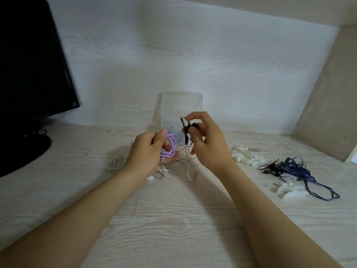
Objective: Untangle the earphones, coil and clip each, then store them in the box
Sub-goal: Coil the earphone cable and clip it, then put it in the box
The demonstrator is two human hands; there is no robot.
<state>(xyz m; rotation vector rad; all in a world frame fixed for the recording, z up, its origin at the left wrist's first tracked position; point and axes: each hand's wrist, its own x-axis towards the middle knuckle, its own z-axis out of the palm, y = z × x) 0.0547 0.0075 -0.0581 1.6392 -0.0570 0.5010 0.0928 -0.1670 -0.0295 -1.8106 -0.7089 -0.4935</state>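
Above the counter (173,219), head view — purple earphones (170,150) coiled, black clip (185,130) raised.
The left grip (148,151) is curled around the purple earphones, whose plug pokes out toward the black clip, which the right grip (208,144) pinches just beside them. The clear box (181,109) stands behind both. White earphones (116,163) lie tangled under the hands; white clips (245,155) and dark blue earphones (297,169) lie to the right — a monitor (29,64) stands at left.

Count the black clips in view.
2. One black clip is pinched in the right hand; another lies on the desk beside the dark blue earphones. More may hide in that tangle.
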